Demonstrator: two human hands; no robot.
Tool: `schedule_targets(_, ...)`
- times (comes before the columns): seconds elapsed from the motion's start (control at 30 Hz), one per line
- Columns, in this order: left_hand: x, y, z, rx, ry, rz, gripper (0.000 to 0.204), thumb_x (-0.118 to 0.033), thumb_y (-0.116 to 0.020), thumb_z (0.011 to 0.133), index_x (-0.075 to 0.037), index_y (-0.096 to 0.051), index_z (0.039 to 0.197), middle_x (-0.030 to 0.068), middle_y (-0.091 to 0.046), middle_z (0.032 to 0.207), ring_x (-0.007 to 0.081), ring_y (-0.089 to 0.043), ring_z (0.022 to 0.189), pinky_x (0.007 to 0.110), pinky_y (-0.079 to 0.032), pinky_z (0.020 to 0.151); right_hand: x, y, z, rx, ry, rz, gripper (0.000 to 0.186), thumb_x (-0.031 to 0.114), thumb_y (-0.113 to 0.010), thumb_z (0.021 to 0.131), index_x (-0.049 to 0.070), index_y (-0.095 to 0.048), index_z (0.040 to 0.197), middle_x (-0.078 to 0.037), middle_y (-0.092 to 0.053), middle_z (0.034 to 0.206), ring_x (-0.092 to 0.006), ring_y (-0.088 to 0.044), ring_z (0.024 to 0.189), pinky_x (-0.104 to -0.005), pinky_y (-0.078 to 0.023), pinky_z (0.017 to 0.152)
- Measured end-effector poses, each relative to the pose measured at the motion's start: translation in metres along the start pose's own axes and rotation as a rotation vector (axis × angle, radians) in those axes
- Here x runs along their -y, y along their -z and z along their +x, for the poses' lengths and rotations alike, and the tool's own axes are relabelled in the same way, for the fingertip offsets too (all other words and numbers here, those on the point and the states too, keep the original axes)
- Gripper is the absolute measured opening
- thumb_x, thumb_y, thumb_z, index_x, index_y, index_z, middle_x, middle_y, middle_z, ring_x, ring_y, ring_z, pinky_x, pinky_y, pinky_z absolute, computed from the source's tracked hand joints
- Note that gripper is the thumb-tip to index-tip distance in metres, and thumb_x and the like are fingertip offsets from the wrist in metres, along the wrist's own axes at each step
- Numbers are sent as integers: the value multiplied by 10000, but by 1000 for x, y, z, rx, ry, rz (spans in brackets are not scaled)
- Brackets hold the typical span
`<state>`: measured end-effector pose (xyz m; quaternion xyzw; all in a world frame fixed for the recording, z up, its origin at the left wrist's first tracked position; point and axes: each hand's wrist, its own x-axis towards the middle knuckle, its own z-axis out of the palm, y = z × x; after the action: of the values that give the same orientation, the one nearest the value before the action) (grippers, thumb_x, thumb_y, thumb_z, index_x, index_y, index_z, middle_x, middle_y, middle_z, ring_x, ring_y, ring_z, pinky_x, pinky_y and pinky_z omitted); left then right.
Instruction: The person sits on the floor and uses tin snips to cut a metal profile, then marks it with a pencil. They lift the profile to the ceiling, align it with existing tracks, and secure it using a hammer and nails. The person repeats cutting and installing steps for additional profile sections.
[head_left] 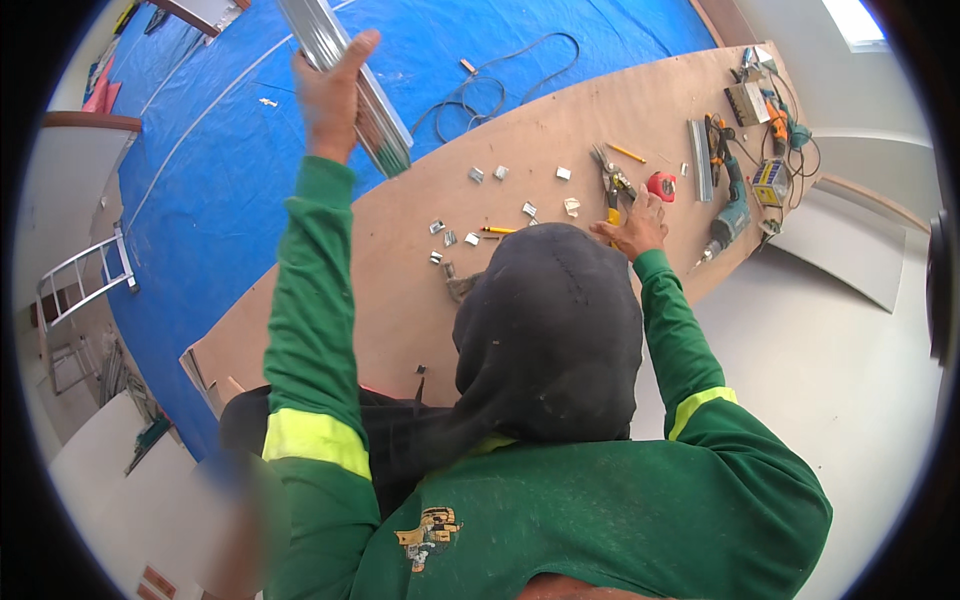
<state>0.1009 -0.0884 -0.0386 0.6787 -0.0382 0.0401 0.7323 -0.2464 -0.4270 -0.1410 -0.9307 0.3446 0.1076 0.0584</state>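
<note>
Channel (376, 115) is in your left hand (332, 95), out front-left over the tarp (220, 130). Left grip is closed around it: thumb along one side, the other digits wrapped round. Long axis runs from far-left to near-right, far end out of frame, near end pointing in at the board (400, 300). Can't tell if that end touches the board edge.

Snips (613, 180) lie well right of the channel, blades away from you, yellow handles toward you. Your right hand (638, 228) is the near one, fingers curved at the handles; can't tell whether it's pinching them or just resting there. Key relation: channel left, snips right, one at each hand, wide gap between.

Tape (661, 185) is just beside the right fingertips, pencil (626, 153) beyond. Cut bits (500, 172) are scattered between your hands. Drill (732, 205) is further right.
</note>
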Motion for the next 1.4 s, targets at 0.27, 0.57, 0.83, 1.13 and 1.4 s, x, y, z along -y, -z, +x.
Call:
schedule_targets(0.27, -112, 16, 25, 513, -225, 823, 740, -312, -742, 951, 94, -459, 1500, 246, -648, 1238, 317, -661, 1096, 407, -539, 972, 56, -11, -55, -47, 509, 353, 895, 493, -871, 875, 56, -473, 1547, -170, -559, 1449, -386, -552, 1362, -525, -498, 1070)
schedule_targets(0.57, -204, 124, -92, 268, -458, 1264, 721, -423, -743, 1002, 17, -520, 1527, 227, -656, 1354, 351, -673, 1206, 416, -512, 1067, 117, -38, -34, 178, 561, 296, 661, 407, -828, 933, 65, -549, 1424, -138, -571, 1420, -357, -556, 1350, -528, -518, 997)
schedule_targets(0.83, -210, 157, -121, 302, -311, 1392, 682, -342, -651, 1069, -24, -430, 1630, 270, -605, 1479, 392, -635, 1352, 461, -484, 1151, 110, -33, -32, 217, 556, 233, 518, 360, -798, 967, 71, -592, 1343, -122, -578, 1394, -341, -562, 1338, -532, -530, 949)
schedule_targets(1.13, -209, 160, -139, 396, -262, 1236, 660, -125, -672, 1011, -5, -423, 1611, 248, -629, 1402, 349, -682, 1209, 435, -535, 1031, 114, -36, -70, 338, 711, 59, 480, 364, -781, 973, 72, -594, 1306, -128, -582, 1367, -338, -571, 1324, -537, -536, 923)
schedule_targets(1.4, -229, 142, -150, 467, -65, 1124, 712, -53, -729, 885, -23, -497, 1558, 196, -706, 1274, 322, -749, 1039, 409, -588, 902, 128, -32, -66, 519, 923, -258, 448, 366, -765, 979, 73, -596, 1273, -133, -585, 1343, -336, -580, 1312, -542, -542, 901)
